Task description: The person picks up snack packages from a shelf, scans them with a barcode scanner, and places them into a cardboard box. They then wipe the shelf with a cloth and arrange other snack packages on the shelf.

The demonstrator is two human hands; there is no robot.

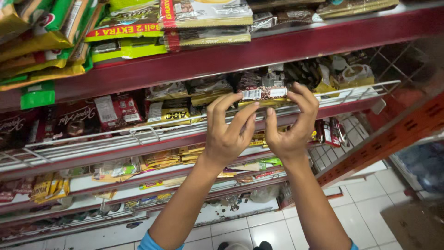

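Both my hands are raised to the middle shelf of a red store rack. My left hand [230, 128] and my right hand [292, 121] together pinch a dark brown sachet pack [263, 90] with a white label strip, holding it by its lower edge just above the white wire shelf rail [152, 132]. The pack sits among other brown and gold sachet packs [169, 111] on that shelf. My thumbs nearly touch below the pack.
The red upper shelf [259, 51] carries green, yellow and gold packets [125, 28]. Lower shelves hold yellow packs [162, 159]. A red perforated upright [393, 134] stands at right, with white floor tiles [351, 203] and a cardboard box [411, 227] below.
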